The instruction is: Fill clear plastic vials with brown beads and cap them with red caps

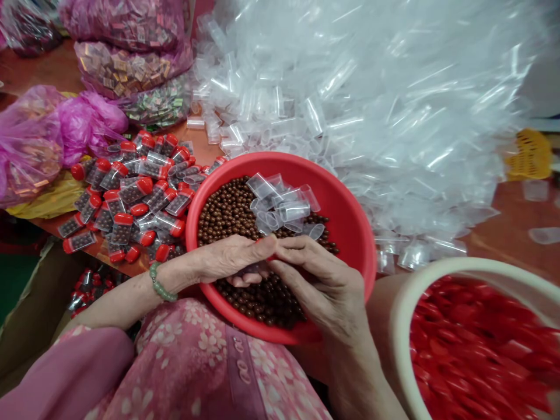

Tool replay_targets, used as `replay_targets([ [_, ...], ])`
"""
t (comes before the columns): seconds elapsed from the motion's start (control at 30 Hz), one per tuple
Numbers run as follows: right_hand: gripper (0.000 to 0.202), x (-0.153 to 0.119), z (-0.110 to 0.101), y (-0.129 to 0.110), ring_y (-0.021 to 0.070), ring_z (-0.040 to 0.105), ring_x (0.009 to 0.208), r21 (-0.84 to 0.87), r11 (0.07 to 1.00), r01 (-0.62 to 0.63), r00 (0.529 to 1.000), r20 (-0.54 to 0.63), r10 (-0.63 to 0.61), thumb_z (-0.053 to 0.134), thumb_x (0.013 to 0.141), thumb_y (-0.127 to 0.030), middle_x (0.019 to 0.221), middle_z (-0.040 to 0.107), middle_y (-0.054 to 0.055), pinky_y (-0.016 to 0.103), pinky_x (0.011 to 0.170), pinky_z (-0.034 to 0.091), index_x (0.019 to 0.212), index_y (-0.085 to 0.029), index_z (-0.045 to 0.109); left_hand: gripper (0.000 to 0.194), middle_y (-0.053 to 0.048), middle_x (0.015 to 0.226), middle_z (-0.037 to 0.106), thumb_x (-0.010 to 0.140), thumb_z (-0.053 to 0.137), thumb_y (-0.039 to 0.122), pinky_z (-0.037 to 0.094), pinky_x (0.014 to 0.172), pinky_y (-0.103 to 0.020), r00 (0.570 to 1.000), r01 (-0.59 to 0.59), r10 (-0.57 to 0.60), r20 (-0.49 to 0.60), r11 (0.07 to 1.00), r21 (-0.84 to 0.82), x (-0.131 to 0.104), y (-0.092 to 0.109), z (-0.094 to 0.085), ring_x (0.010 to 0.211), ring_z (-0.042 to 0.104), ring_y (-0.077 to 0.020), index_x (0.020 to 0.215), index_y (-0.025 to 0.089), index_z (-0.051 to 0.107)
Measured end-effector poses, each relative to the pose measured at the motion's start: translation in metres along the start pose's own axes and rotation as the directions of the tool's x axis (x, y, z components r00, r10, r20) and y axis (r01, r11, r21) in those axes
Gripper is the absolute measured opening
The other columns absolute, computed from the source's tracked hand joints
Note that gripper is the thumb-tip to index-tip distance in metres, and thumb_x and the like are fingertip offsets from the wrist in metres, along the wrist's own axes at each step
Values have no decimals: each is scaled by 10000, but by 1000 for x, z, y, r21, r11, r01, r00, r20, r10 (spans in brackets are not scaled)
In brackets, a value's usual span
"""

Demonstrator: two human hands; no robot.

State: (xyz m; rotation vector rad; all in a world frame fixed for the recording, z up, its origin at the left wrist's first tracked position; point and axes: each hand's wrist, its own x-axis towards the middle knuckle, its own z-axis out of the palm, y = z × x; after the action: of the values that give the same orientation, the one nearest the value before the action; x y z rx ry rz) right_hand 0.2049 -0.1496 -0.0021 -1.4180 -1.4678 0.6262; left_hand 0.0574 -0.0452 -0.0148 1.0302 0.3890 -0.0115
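Over the red basin (350, 198), my left hand (231, 256) is closed around a small clear plastic container (252, 268), mostly covered by the fingers. A sliver of red cap shows at its top, under the left thumb. My right hand (324, 280) meets the left there, its fingertips pinched at the capped end. Below both hands, small brown balls (230, 204) fill part of the basin. Several uncapped clear containers (284, 204) lie on top of the balls.
Filled, red-capped containers (131, 198) are piled left of the basin. A large heap of clear containers (350, 87) spreads behind it. At right stands a cream bucket (402, 309) of red caps (476, 344). Pink bags (126, 29) and a yellow perforated piece (530, 154) lie farther back.
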Motion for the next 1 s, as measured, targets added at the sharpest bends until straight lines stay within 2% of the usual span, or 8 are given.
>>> replay_targets([
  [0.17,268,3,9,-3,191,673,842,-82,995,-62,995,-85,55,791,746,-214,947,719,51,341,743,569,998,-264,715,787,17,428,407,789,252,867,254,357,-205,993,61,-73,-89,988,-139,8,-1,2,344,365,-56,508,163,466],
  [0.33,83,10,17,6,164,657,816,321,910,-262,928,-175,329,755,785,-275,909,690,13,321,739,545,848,-255,703,766,18,496,465,851,220,810,251,356,-180,996,38,-60,-65,953,-299,14,7,3,381,370,-55,652,147,547],
  [0.53,125,21,14,4,107,573,661,474,871,-129,801,-468,373,778,746,-269,843,656,-18,278,663,491,848,-269,706,805,19,463,419,860,169,801,244,368,-181,996,91,-90,18,934,-346,15,12,-2,380,321,-51,658,128,560],
  [0.63,40,21,0,1,118,550,636,435,882,-184,869,-348,352,739,783,-272,771,638,-11,276,618,460,809,-255,713,813,14,467,429,864,143,796,257,386,-183,999,44,-36,29,940,-338,14,11,-5,383,340,-55,683,129,571],
  [0.73,236,19,-17,-3,137,555,639,328,915,-236,944,-145,295,724,798,-281,680,618,8,275,584,444,590,-208,641,816,12,461,437,862,137,799,257,386,-191,999,34,-30,20,956,-292,13,10,-6,383,350,-62,682,130,568],
  [0.8,247,20,-26,-7,125,537,573,255,938,-235,964,-61,258,749,777,-274,610,598,-6,263,541,435,573,-205,628,814,15,450,438,860,139,801,261,384,-195,999,40,-34,25,965,-261,13,10,-6,374,353,-64,684,132,568],
  [0.87,100,25,-32,-12,122,558,542,179,954,-242,970,36,240,781,746,-268,607,620,-20,251,518,452,723,-221,696,809,18,443,441,858,155,804,263,378,-196,999,34,-30,22,970,-239,14,9,-6,360,351,-63,692,133,576],
  [1.0,312,43,-36,-20,122,614,550,39,974,-222,917,347,195,745,782,-318,678,679,-17,231,522,499,1076,-223,701,806,15,432,443,845,185,819,266,355,-201,1000,14,-13,5,978,-207,16,7,-4,336,350,-64,659,138,576],
])
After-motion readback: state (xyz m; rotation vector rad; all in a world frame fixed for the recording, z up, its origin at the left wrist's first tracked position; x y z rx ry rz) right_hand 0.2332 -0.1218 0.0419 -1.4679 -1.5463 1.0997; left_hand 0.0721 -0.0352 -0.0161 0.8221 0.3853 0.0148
